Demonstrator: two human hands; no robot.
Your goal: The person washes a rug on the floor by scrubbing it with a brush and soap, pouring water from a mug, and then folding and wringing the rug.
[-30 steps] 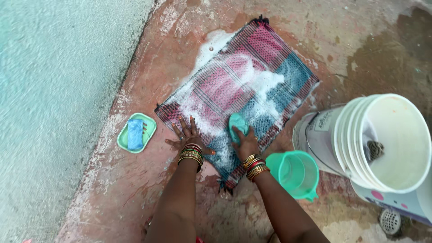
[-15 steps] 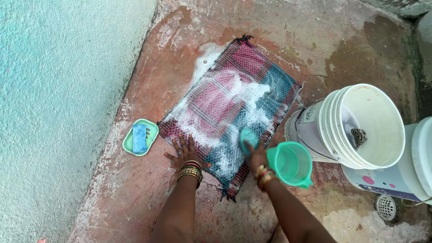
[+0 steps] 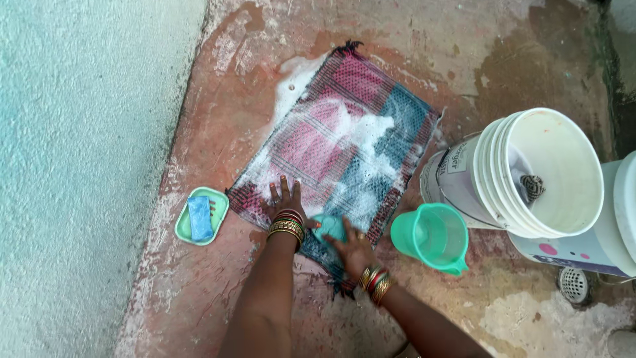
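Note:
A pink and teal checked cloth (image 3: 344, 139) lies flat on the wet reddish floor, covered in white soap foam. My left hand (image 3: 283, 199) presses flat on its near left corner, fingers spread. My right hand (image 3: 351, 248) grips a teal scrubbing brush (image 3: 329, 227) and holds it against the cloth's near edge, close beside my left wrist. Both wrists wear several bangles.
A green soap dish (image 3: 180, 229) holding a blue soap bar (image 3: 199, 217) sits left of the cloth. A teal plastic mug (image 3: 430, 237) stands to the right, beside tilted white buckets (image 3: 530, 172). A floor drain (image 3: 573, 284) is at the lower right. A pale teal wall (image 3: 79, 146) runs along the left.
My right hand has dragged the brush leftward and nearer, from the cloth's right side to its near edge by my left wrist. My left hand shifted slightly onto the cloth.

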